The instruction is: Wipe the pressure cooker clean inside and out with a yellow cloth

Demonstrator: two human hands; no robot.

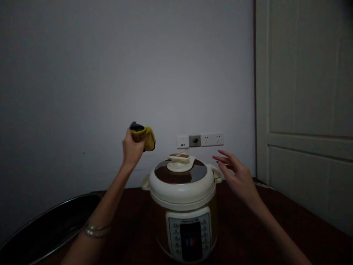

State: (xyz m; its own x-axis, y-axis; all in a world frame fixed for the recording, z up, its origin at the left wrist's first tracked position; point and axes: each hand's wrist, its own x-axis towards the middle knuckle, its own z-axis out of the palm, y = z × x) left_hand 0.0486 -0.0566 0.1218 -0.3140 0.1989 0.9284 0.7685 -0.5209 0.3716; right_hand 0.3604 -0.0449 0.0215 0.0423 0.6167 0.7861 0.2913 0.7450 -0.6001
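Observation:
An electric pressure cooker stands upright on the dark table, its lid on and its control panel facing me. My left hand is raised to the left of the lid, fingers closed round a yellow and black cloth that bunches out beyond them. Nothing is in my right hand; its fingers are apart and reach toward the lid's right side handle. Whether the fingertips touch that handle I cannot tell. The lid's top knob lies between my two hands.
A large dark pan with a pale rim sits at the left, partly behind my left forearm. Wall sockets and a grey switch plate are behind the cooker. A pale panelled door rises at the right beside the table.

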